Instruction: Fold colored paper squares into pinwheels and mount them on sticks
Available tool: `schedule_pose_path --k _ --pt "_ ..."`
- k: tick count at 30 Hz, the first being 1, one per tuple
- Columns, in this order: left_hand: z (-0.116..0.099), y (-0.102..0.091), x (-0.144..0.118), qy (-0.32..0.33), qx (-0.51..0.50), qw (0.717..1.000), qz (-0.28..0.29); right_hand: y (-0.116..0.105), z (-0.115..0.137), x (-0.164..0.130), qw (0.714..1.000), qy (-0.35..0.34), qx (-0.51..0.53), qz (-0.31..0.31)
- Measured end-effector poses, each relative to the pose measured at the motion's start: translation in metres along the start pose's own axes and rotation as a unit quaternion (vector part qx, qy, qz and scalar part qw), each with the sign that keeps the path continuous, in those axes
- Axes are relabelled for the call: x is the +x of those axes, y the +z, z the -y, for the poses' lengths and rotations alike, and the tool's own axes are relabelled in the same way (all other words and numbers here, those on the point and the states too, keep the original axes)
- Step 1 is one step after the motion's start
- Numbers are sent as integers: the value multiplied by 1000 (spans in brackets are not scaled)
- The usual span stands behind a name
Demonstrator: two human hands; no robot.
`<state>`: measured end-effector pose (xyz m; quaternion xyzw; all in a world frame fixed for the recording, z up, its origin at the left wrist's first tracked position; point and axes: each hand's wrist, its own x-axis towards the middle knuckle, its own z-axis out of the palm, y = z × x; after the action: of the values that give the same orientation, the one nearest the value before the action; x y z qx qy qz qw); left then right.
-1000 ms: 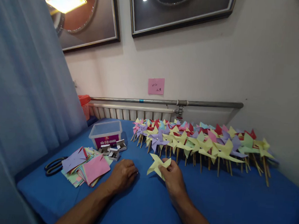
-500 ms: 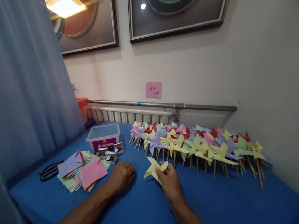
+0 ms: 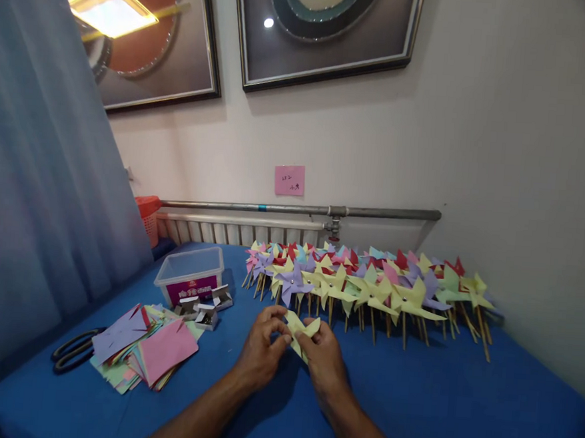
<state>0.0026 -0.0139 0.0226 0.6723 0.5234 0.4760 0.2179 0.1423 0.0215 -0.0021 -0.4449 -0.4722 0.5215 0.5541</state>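
Observation:
A pale yellow paper pinwheel without a stick is between my two hands, above the blue-covered table. My right hand pinches its right side, thumb on top. At its left edge are the curled fingers of my left hand, closed on a paper blade; the fingertips partly cover it. Just beyond my hands stand rows of finished pinwheels on thin wooden sticks, in yellow, purple, red, pink, green and blue.
To the left lie stacked coloured paper sheets with cut slits and black-handled scissors. Small open boxes stand by a clear plastic tub. A red basket, a pipe and a curtain border the table.
My left hand has lifted from the table and moved right to the yellow pinwheel's left edge. My right hand keeps its pinch. The view has shifted slightly.

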Motion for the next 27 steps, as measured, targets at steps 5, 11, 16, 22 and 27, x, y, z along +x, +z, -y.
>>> schedule_pose_path --k 5,11,16,22,27 --pt "6 -6 2 -9 -18 1000 20 5 4 -5 1000 6 20 17" --pt "4 -11 4 -14 -65 997 31 8 5 -7 998 23 44 23" --pt "2 -10 3 -24 -91 996 9 8 8 -9 996 28 70 44" --pt "-3 -7 -2 -42 -75 995 -43 11 12 -11 995 34 85 47" --pt "-6 -4 -7 -65 -54 993 -82 10 14 -12 996 31 76 45"
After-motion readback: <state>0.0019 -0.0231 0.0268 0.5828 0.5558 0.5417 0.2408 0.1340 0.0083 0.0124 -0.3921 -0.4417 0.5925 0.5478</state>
